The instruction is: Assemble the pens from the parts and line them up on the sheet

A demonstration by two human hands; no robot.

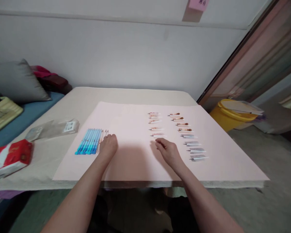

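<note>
A row of blue pens (88, 141) lies side by side on a pink sheet (131, 113), left of the middle. At the row's right end are a few paler, pinkish pens (102, 137), partly covered by my left hand (109, 144). Its fingers are curled down over them, and what they grip is hidden. My right hand (169, 151) is closed, thumb and forefinger together, just below a column of slim pen refills with pinkish pieces (157, 134). Anything between those fingers is too small to make out. Farther right lie brown-topped pieces (182, 124) and grey ones (193, 150), each with a thin refill.
On the cloth-covered table (87, 94) at left are clear plastic bags (55, 127) and a red tissue pack (12, 158). A yellow bin (223, 113) stands beyond the right edge. A grey cushion (16, 82) rests at far left, and a wall (126, 55) rises behind.
</note>
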